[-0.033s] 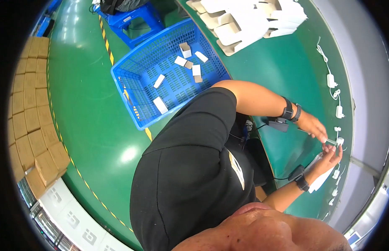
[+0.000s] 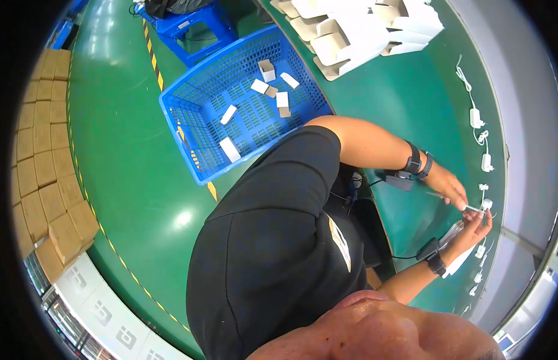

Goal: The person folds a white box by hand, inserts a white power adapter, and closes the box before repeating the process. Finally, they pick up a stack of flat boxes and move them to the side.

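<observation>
Over the green workbench, seen from the head camera, both hands meet near its right edge. One hand pinches a small white charger plug with a thin white stub, fingers closed on it; the other hand curls around a clear plastic sleeve, fingers clamped on it just beside the plug. More white chargers with cables lie in a row along the bench's far edge, leaving a bare green strip between them and the arms. Folded white cartons crowd the bench's upper end. Beside the bench, a blue basket holding small boxes stands on the green floor.
</observation>
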Tool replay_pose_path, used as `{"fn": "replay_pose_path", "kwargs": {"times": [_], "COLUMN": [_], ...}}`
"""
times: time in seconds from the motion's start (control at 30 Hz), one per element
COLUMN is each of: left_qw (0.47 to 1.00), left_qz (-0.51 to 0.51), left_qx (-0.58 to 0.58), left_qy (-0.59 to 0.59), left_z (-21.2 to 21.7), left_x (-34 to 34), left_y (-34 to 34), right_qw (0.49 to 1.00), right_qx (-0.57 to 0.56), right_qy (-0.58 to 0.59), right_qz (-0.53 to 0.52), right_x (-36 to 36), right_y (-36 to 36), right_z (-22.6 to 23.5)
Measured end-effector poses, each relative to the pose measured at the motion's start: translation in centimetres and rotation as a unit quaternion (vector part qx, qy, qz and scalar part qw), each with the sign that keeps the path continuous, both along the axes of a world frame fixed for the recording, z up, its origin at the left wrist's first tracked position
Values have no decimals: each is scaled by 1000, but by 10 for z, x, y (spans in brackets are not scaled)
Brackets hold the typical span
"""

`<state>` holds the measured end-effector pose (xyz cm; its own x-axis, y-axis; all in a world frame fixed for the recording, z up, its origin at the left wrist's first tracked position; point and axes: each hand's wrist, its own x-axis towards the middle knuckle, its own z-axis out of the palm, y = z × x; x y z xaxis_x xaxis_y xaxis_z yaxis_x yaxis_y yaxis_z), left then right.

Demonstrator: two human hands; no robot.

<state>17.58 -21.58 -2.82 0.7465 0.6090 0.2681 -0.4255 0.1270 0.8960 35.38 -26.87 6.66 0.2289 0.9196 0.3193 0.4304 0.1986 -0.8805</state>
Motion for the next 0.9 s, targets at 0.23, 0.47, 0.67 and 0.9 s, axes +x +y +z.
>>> {"fn": "replay_pose_path", "kwargs": {"times": [0.23,0.47,0.67,0.9], "left_qw": [1000,987,954,982], "left_qz": [-10,152,273,184], "left_qx": [0,43,101,-19], "left_qy": [-4,26,-74,-22], "left_z": [1,21,19,27], "left_x": [-11,-15,2,19], "left_y": [-6,-16,3,5], "right_qw": [949,982,974,947], "right_qx": [-256,-135,-135,-198], "right_qy": [-49,65,97,157], "right_qz": [175,116,152,196], "right_x": [80,7,15,46], "right_y": [35,15,26,44], "right_z": [-5,3,-8,-21]}}
